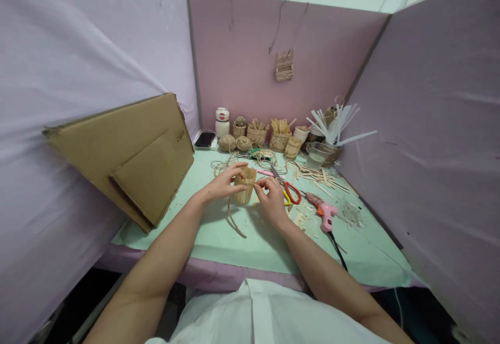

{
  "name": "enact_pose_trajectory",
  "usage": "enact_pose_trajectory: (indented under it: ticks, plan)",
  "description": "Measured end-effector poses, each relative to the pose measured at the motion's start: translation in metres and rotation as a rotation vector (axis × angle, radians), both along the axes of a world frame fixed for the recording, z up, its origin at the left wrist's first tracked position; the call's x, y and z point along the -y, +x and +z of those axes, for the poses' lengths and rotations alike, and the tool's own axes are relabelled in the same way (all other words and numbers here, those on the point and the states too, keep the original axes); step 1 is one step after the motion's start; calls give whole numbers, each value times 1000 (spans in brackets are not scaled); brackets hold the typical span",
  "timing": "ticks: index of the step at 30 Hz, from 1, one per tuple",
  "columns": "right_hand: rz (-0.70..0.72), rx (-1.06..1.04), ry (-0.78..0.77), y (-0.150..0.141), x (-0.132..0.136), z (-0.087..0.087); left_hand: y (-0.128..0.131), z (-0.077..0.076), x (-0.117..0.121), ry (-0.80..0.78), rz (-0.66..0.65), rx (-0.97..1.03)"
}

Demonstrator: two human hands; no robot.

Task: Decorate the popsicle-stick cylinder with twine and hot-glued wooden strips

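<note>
A small cup of upright wooden sticks [244, 194] stands on the green tabletop between my hands. My left hand [223, 183] is closed around its left side and upper rim, thumb across the front. At the cup's right side, my right hand [271, 198] pinches thumb and forefinger together on what looks like a thin jute cord along the cup's front; the fingertips hide most of it. A loose length of braided jute cord [235, 221] trails from the cup's left side toward me. Red-and-yellow-handled scissors [291, 192] lie just right of my right hand.
A pink glue gun [324, 211] lies at right, its black cable running off the front edge. Wood splints [322, 176] and shavings are scattered nearby. Jute balls [226, 143], stick-filled baskets [279, 140] and a tub of glue sticks [318, 154] line the back. Cardboard [148, 161] leans at left.
</note>
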State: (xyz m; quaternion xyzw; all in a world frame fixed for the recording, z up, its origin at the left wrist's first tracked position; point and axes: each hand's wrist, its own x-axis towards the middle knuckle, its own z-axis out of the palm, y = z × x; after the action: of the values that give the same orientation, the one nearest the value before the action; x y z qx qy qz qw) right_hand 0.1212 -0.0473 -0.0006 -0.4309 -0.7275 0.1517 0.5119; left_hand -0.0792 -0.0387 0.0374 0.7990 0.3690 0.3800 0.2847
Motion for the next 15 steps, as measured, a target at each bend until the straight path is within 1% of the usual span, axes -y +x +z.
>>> enact_pose_trajectory:
  ticks: [6,15]
  plan:
    - [8,-73,-10,-1,1,-1,0,0,0,6,-4,-10]
    - [20,-137,-89,-4,2,-1,0,1,0,25,0,-27]
